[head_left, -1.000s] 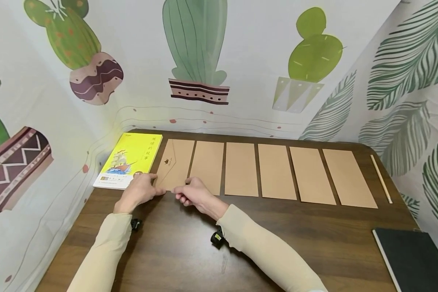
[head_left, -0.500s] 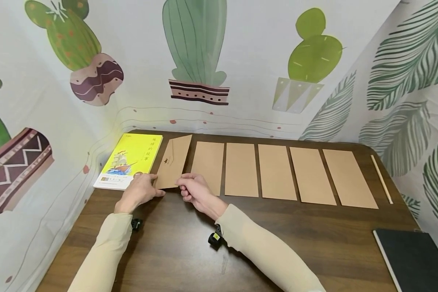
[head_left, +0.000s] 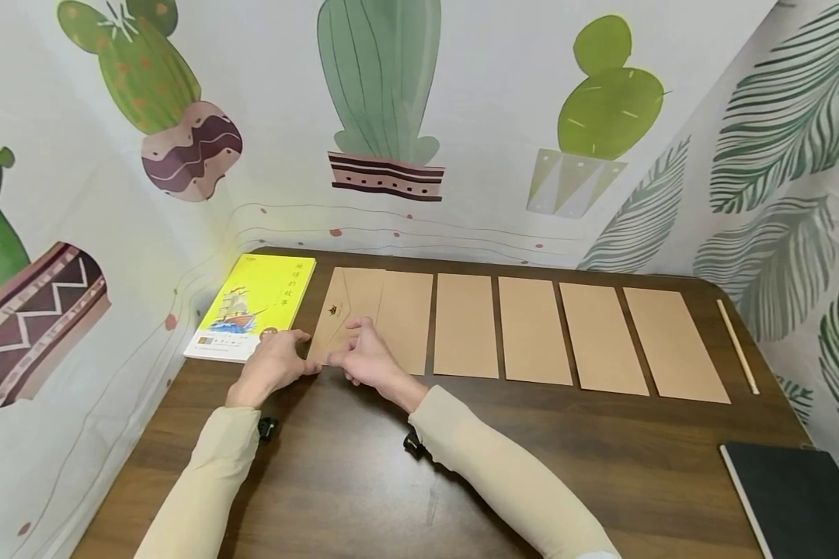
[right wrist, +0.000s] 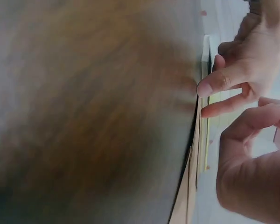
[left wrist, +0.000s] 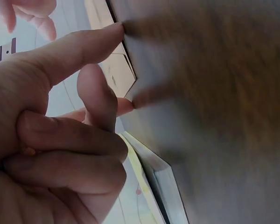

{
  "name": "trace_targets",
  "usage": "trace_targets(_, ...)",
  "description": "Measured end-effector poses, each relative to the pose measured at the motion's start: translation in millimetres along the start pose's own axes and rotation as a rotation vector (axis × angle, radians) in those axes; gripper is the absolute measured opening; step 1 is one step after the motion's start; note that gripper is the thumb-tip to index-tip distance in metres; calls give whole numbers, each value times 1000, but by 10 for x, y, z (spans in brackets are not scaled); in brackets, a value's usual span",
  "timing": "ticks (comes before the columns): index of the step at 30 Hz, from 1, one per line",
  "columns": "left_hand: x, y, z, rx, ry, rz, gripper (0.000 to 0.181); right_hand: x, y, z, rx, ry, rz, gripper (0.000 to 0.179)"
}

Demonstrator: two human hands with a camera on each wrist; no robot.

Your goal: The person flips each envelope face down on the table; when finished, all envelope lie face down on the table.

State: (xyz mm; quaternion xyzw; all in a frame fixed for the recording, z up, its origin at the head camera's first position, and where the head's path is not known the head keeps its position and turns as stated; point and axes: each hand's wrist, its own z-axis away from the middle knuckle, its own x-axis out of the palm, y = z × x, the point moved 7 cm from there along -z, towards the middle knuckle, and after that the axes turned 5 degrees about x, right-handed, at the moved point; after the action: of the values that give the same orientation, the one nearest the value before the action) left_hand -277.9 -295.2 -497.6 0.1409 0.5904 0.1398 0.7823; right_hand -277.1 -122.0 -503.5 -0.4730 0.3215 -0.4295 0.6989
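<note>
A brown envelope (head_left: pixel 342 305) with a pointed flap and a small dark emblem lies flat at the left end of a row. Its right edge meets the plain brown envelope (head_left: pixel 410 318) beside it with no gap showing. My left hand (head_left: pixel 274 365) rests at its near-left corner, thumb and index finger reaching down to the edge and the table, the other fingers bent. My right hand (head_left: pixel 374 361) stays over its near edge, fingers loosely bent and holding nothing. Both hands also show in the right wrist view, the left hand (right wrist: pixel 245 74) beyond the right hand (right wrist: pixel 247 154).
Left of the row lies a yellow book (head_left: pixel 255 303) with a ship on its cover. Several plain brown envelopes (head_left: pixel 534 330) continue rightward. Past them are a thin wooden stick (head_left: pixel 737 345) and a dark notebook (head_left: pixel 797 497). A patterned cloth (head_left: pixel 489 140) hangs behind the table (head_left: pixel 363 481).
The right hand lifted the flapped envelope's right side, then let it down; it now lies flat slightly further right, closing the gap to its neighbour. The left hand kept its place.
</note>
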Motion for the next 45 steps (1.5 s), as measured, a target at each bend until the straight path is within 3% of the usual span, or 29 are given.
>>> trace_targets(5, -26, 55, 23, -9, 21, 2, 75, -35, 6, 115, 45, 68, 105, 82)
trace_targets(10, -20, -7, -28, 3, 90, 7, 81, -30, 23, 175, 99, 47, 117, 86)
trace_targets(18, 52, -125, -115, 63, 57, -77, 63, -38, 79, 205, 126, 29, 138, 94)
trace_targets(24, 139, -270, -203, 53, 48, -90, 57, -8, 105, 196, 151, 12, 142, 94)
trace_targets(31, 33, -135, -116, 4, 20, -63, 67, 19, 138, 161, 189, 8, 109, 93)
trace_targets(34, -8, -126, -98, 0, 38, -56, 68, 39, 157, 133, 199, -10, 21, 95)
trace_targets(38, -39, -66, -38, -4, 2, 14, 74, 57, 155, 99, 206, -50, -204, 96)
trace_targets(40, -41, -41, -10, -10, -31, 63, 81, 55, 153, 80, 206, -57, -321, 75)
trace_targets(44, -29, -43, 4, -24, -65, 96, 91, 37, 152, 61, 202, -40, -519, 4)
trace_targets(45, -27, -49, 7, -25, -67, 94, 92, 37, 154, 59, 204, -40, -563, 13)
